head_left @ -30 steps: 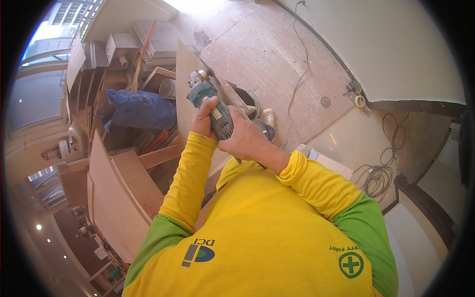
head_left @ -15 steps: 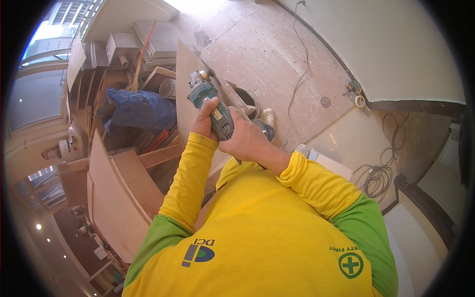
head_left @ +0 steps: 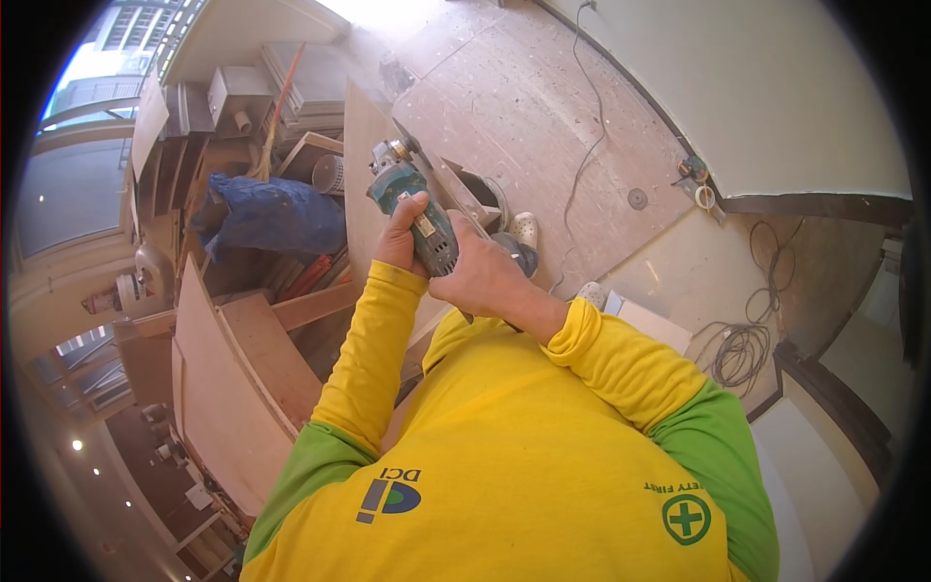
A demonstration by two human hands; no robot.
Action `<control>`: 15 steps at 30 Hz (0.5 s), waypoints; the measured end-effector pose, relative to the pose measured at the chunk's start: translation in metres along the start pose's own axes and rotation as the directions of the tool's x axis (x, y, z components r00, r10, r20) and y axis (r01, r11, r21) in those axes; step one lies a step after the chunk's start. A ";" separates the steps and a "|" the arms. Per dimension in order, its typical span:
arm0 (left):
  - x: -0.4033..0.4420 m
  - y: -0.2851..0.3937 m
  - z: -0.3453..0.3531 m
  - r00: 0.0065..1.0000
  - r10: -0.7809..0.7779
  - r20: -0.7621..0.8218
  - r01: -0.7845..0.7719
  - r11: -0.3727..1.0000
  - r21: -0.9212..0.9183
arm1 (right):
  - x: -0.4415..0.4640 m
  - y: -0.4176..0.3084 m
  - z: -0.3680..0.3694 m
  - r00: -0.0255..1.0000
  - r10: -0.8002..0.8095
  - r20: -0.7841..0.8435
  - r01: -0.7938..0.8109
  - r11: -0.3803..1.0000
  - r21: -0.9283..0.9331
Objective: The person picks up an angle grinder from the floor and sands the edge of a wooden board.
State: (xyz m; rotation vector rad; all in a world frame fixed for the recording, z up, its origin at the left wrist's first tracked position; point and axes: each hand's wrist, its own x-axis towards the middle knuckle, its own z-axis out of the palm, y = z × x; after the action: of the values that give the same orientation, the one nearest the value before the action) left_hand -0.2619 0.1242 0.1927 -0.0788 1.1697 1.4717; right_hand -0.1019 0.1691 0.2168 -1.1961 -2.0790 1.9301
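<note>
An angle grinder [head_left: 400, 182] with a teal and dark body is held out in front of my chest. Its metal gear head points away from me, and a thin disc [head_left: 406, 135] shows edge-on beside it. My left hand [head_left: 402, 231] is closed around the left of the body, thumb lying on top near the label. From the right, my right hand [head_left: 488, 275] wraps the rear of the body; its fingertips are partly hidden. A light wooden panel [head_left: 361, 145] stands just left of and behind the grinder head.
Left of me lie a blue plastic sheet or bag [head_left: 276, 215], a broom [head_left: 265, 160], a white basket [head_left: 329, 174] and wooden boards [head_left: 228, 373]. A cable [head_left: 589, 155] crosses the dusty floor; another lies coiled [head_left: 740, 354] at right. A second power tool [head_left: 692, 171] rests by the wall.
The disc looks slightly different, its edge now fainter and more rounded. Both hands and the grinder stay in almost the same place.
</note>
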 end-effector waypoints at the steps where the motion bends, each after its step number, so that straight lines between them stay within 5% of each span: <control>1: -0.001 0.000 0.001 1.000 0.001 0.001 -0.001 1.000 0.001 | -0.001 0.000 0.000 1.000 -0.003 -0.005 0.003 1.000 -0.003; 15: -0.004 -0.003 0.001 1.000 -0.017 -0.005 0.017 1.000 -0.002 | -0.006 0.001 -0.001 1.000 -0.021 -0.001 0.021 1.000 0.003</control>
State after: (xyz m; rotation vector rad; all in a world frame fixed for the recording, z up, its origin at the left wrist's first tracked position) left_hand -0.2577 0.1220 0.1939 -0.0938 1.1693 1.4588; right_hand -0.0966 0.1669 0.2185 -1.1694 -2.0789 1.9233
